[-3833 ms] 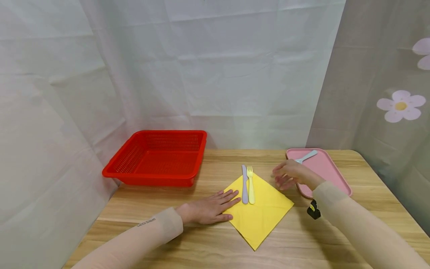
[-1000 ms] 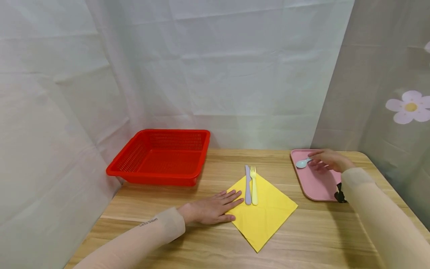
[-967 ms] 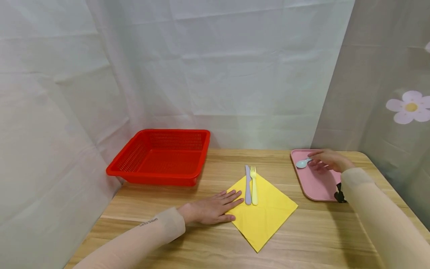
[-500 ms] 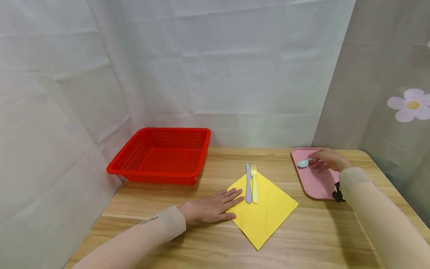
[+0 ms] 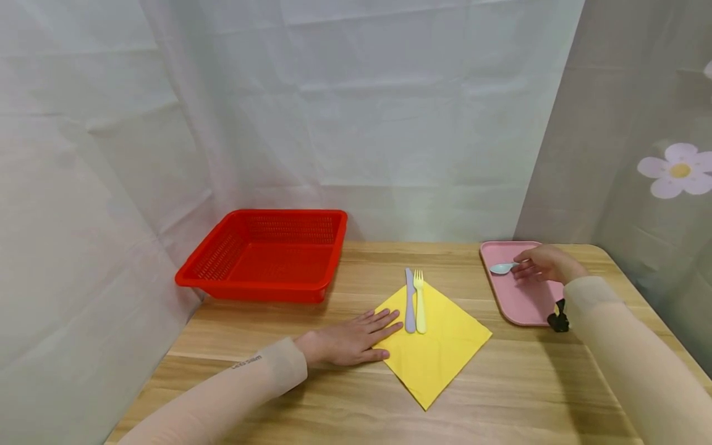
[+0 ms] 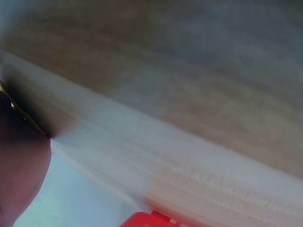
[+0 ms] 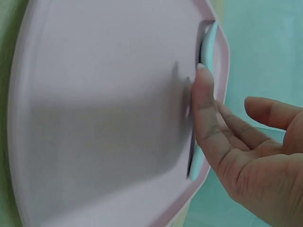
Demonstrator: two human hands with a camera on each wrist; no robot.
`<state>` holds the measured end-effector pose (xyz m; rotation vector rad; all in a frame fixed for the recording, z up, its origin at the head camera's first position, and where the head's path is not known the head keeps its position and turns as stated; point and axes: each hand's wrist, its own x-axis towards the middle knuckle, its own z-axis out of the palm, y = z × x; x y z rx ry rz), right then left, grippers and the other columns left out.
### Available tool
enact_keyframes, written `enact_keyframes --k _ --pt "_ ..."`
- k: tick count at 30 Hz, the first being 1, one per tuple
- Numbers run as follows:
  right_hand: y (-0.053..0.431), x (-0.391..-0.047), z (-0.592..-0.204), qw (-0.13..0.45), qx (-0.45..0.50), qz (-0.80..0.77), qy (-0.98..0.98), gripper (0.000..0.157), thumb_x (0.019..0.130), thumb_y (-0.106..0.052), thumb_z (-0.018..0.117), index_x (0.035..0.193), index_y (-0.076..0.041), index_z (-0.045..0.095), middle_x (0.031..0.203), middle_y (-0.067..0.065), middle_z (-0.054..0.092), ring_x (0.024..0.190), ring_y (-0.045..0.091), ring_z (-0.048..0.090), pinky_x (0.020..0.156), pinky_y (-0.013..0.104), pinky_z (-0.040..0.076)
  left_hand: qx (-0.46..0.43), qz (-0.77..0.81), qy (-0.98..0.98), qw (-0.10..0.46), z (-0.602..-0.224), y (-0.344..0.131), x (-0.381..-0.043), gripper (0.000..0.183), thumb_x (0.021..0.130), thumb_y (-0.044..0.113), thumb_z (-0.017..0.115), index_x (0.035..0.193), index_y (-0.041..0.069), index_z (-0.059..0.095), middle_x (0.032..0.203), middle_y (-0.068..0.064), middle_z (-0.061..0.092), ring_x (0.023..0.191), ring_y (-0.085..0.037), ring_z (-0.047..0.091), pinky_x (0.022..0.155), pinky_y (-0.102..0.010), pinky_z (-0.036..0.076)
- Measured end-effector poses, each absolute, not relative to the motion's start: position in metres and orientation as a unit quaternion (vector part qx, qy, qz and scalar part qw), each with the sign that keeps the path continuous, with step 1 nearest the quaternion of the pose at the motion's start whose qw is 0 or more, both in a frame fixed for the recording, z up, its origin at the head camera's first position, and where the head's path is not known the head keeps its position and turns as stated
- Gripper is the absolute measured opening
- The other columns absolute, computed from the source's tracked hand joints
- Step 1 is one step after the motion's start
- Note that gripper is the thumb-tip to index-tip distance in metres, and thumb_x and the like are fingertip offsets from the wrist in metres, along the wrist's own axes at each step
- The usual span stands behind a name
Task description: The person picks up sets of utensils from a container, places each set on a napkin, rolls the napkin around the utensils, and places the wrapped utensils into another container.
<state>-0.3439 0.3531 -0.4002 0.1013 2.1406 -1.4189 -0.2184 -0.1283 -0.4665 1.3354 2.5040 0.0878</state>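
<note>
My left hand (image 5: 347, 342) lies flat with fingers spread, its fingertips on the left corner of a yellow napkin (image 5: 439, 346). A lilac knife (image 5: 410, 306) and a pale yellow fork (image 5: 419, 306) lie side by side on the napkin, their upper ends past its edge. Over the pink tray (image 5: 514, 309), my right hand (image 5: 547, 264) has curled fingers at a light blue spoon (image 5: 502, 268) and grips its handle. The spoon (image 7: 208, 47) shows on both sides of the right hand (image 7: 246, 156) in the right wrist view, close to the tray surface.
A red perforated basket (image 5: 278, 289) stands at the back left of the wooden table (image 5: 334, 408). Curtains (image 5: 389, 123) rise behind the table and at both sides. A black strap (image 5: 559, 316) hangs below my right wrist. The left wrist view is mostly blurred.
My right hand has moved from the tray's left edge to over the tray and onto the spoon. The spoon's bowl now points left and looks flatter. The left hand stays put.
</note>
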Motion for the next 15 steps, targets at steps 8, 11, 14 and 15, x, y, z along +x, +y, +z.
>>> enact_keyframes --k 8,11,14,15 --pt "0.362 -0.343 -0.397 0.205 -0.027 -0.458 0.864 0.049 0.111 -0.013 0.040 0.141 0.026 0.036 0.097 0.011 0.072 0.084 0.018 0.069 0.079 0.036 0.062 0.466 0.037 0.871 0.151 -0.465 -0.129 -0.218 0.069 0.112 0.055 0.030 0.169 0.023 0.009 0.176 0.001 -0.002 0.161 -0.018 0.001 0.130 -0.038 0.007" --pt "0.366 -0.345 -0.396 0.164 -0.066 -0.428 0.886 0.046 0.110 -0.010 0.044 0.139 0.026 0.042 0.104 0.020 0.070 0.091 0.023 0.068 0.080 0.039 0.062 0.465 0.039 0.871 0.154 -0.465 -0.129 -0.218 0.069 0.112 0.055 0.029 0.169 0.024 0.009 0.176 0.002 -0.002 0.161 -0.018 0.000 0.130 -0.039 0.007" --pt "0.369 -0.347 -0.396 0.158 -0.088 -0.410 0.894 0.045 0.110 -0.010 0.045 0.140 0.023 0.044 0.117 0.030 0.067 0.104 0.035 0.068 0.088 0.045 0.061 0.468 0.035 0.870 0.152 -0.466 -0.129 -0.219 0.069 0.111 0.056 0.028 0.169 0.024 0.008 0.176 0.002 -0.003 0.161 -0.017 -0.001 0.130 -0.038 0.007" --pt "0.370 -0.347 -0.396 0.160 -0.092 -0.406 0.895 0.045 0.110 -0.011 0.045 0.140 0.022 0.045 0.122 0.033 0.065 0.109 0.038 0.066 0.091 0.048 0.060 0.468 0.033 0.870 0.152 -0.466 -0.129 -0.219 0.069 0.111 0.056 0.028 0.169 0.024 0.008 0.176 0.002 -0.003 0.161 -0.017 -0.001 0.130 -0.038 0.007"
